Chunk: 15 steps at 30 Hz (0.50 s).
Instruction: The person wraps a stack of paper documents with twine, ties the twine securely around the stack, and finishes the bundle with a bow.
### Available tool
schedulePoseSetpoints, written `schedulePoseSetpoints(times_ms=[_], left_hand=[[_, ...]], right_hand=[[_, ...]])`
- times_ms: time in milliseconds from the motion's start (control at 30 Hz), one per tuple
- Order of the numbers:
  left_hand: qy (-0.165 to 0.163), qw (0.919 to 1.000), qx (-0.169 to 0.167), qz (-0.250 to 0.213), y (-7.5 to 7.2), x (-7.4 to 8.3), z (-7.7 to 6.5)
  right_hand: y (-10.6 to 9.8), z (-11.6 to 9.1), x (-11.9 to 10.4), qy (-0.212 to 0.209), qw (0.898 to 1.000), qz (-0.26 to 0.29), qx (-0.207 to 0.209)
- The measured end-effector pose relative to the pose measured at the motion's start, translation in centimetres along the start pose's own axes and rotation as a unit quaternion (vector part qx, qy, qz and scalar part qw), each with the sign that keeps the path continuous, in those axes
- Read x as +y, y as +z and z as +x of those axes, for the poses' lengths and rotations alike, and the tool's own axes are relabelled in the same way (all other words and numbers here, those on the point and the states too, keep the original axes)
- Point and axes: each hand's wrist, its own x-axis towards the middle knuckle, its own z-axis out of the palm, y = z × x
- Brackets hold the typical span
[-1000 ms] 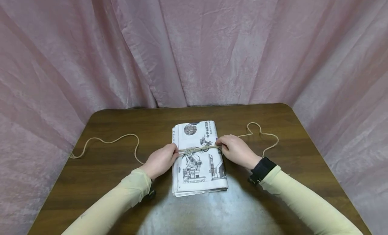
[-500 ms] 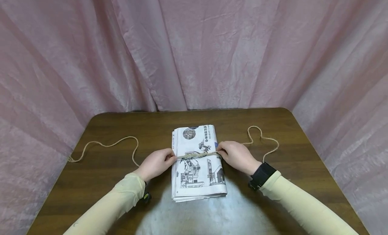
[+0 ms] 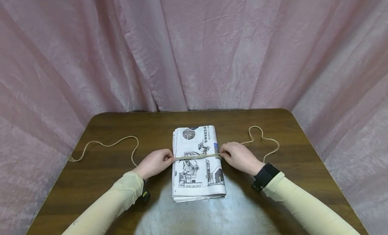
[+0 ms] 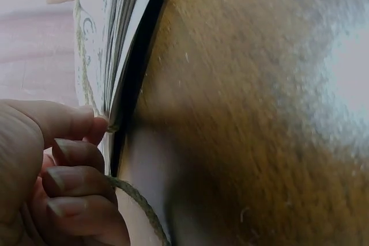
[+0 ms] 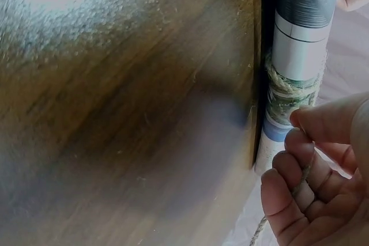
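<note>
A folded stack of newspapers (image 3: 198, 181) lies on the table with twine (image 3: 197, 157) drawn across its middle. At the stack's left edge my left hand (image 3: 155, 162) pinches the twine between thumb and forefinger; the left wrist view shows a strand (image 4: 138, 200) trailing out below the curled fingers. My right hand (image 3: 239, 157) pinches the twine just past the right edge. In the right wrist view, twine wraps round the folded spine (image 5: 300, 44), and a strand runs through the fingers. Whether a knot sits under the twine on top is too small to tell.
Loose twine ends curve over the wooden table (image 3: 121, 124), one on the left (image 3: 112, 144) reaching the table's left edge, one on the right (image 3: 271, 139) in a loop. A pink curtain (image 3: 194, 49) hangs behind and at both sides.
Both hands have moved slightly apart, the left one to the left. The twine across the newspapers now runs straighter and tighter. The head view has tilted a little.
</note>
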Motion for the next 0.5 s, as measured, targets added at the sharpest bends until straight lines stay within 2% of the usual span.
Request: schedulePoseSetpoints(times_ms=[200,500], left_hand=[[-0.006,1.0000,-0.002,0.000,0.01,0.08,0.06],[-0.037,0.9992,-0.011,-0.011,0.45,-0.05,-0.09]], right_hand=[[0.01,0.02,0.11,0.013,1.000,0.005,-0.015],[-0.02,0.10,0.31,0.026,0.999,0.012,-0.030]])
